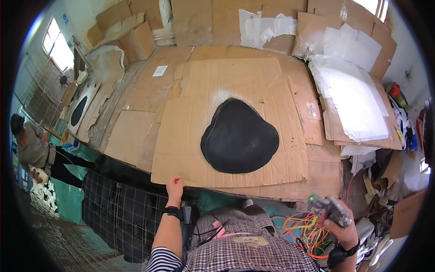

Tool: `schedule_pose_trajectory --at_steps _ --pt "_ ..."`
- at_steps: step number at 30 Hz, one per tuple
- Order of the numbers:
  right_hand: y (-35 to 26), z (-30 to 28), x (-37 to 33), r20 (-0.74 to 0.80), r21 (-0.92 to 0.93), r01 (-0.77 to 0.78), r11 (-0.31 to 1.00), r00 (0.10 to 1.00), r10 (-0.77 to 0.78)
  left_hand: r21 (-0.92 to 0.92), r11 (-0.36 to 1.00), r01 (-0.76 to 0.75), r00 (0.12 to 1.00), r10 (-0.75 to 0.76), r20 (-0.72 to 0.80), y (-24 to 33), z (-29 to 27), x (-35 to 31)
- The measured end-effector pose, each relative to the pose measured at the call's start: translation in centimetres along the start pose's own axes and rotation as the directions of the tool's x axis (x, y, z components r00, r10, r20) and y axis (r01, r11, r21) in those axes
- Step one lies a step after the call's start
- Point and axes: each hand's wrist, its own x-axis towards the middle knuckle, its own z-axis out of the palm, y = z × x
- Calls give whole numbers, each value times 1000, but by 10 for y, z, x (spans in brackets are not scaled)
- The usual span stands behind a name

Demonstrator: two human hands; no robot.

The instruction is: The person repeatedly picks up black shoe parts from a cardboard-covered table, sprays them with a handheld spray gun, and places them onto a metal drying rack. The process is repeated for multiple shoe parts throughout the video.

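A black three-lobed flat piece point(240, 138) with rounded corners lies on a brown cardboard sheet point(181, 156) in front of me. The sheet rests on a bench covered with more cardboard. My left hand point(174, 187) is closed at the sheet's near left corner, its fingers bent against the edge. Off the bench's near right side, my right hand point(342, 229) is wrapped round a grey spray gun point(333, 209) with a green part at its tip. The gun is apart from the black piece.
Orange and yellow hoses point(308, 233) lie coiled below my right hand. White sheets point(351, 97) cover a cardboard stand at right. At far left a person point(38, 149) stands near a wire rack point(120, 213) of dark pieces. Cardboard panels point(195, 22) line the back.
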Motion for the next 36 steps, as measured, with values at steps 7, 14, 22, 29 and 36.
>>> schedule_pose_trajectory --at_steps 7,14,22,29,36 --pt "-1 23 -12 -120 65 125 990 986 -117 81 997 -10 995 3 98 2 1 -11" --pt "-3 1 -49 -169 -90 37 995 984 -51 101 995 -2 994 -10 113 10 -8 -22" --pt "7 38 -24 35 79 26 997 999 -29 49 998 32 993 -38 111 2 7 -25" --pt "0 43 5 -216 86 161 983 966 -140 22 998 53 991 -55 123 -1 8 -32" --pt "3 11 -30 -256 -78 110 991 958 -126 -5 995 99 990 -98 101 -9 1 -30"
